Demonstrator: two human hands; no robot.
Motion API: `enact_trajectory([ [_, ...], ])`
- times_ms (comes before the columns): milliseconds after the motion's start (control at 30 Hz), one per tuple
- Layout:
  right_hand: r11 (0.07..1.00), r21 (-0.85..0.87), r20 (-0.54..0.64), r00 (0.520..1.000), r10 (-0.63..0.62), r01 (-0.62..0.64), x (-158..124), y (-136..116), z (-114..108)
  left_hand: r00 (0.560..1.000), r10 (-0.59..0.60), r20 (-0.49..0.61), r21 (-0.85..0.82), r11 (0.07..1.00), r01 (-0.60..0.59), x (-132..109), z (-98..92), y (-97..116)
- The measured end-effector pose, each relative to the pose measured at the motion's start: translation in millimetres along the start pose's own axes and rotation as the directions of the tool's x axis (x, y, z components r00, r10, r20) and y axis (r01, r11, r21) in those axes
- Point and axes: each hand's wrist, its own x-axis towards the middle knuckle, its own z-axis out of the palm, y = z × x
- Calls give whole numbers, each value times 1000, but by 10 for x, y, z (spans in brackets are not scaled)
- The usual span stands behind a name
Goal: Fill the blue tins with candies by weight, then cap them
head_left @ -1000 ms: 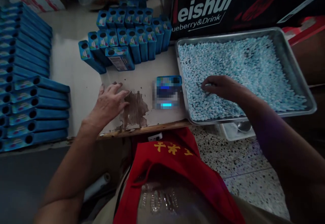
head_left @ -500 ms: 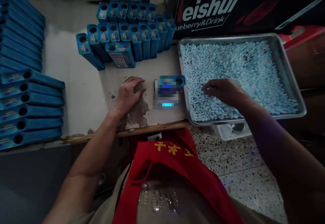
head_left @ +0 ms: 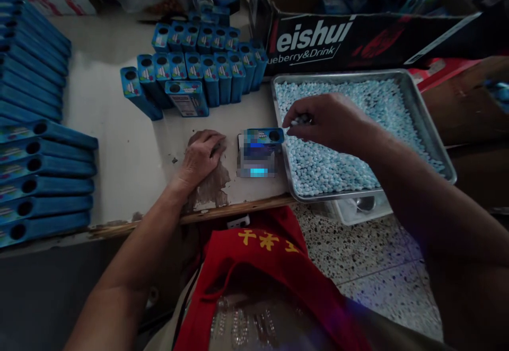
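My right hand [head_left: 324, 120] is pinched round a few small pale-blue and white candies [head_left: 301, 120], over the left rim of a metal tray [head_left: 292, 184]. Many more such candies [head_left: 330, 165] fill that tray. Just left of my right fingertips, a blue box [head_left: 273, 135] with a round dark hole sits on a small device like a scale [head_left: 258, 163], with a lit display and partly blurred by pixels. Left of the device, my left hand [head_left: 202, 155] rests on the worn table top, holding nothing, its fingers loosely bent and a gap showing by the thumb.
Rows of upright blue boxes [head_left: 194, 67] stand at the back. Stacked blue boxes [head_left: 47, 165] lie at the left. Behind the tray is a black carton [head_left: 314, 38] holding more blue packs. A white container [head_left: 366, 209] sits below the tray's front edge.
My right hand has come up and left from the candies in the tray to beside the box's hole, with candies in its fingers. My left hand has stayed, its fingers slightly more bent.
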Motion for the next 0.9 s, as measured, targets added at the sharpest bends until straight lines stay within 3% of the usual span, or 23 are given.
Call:
enact_trajectory([
  [167, 986, -120, 42, 993, -112, 117, 97, -140, 47, 1000, 12, 20, 2, 1000, -12, -5, -6, 10],
  [467, 986, -93, 72, 989, -128, 135, 79, -248, 98, 1000, 24, 20, -17, 1000, -23, 6, 7, 7],
  [767, 987, 67, -137, 981, -135, 145, 41, -36, 111, 998, 65, -18, -39, 997, -66, 19, 54, -22],
  [900, 979, 141, -159, 979, -128, 151, 23, 39, 93, 997, 73, -35, -54, 996, -75, 23, 78, -34],
])
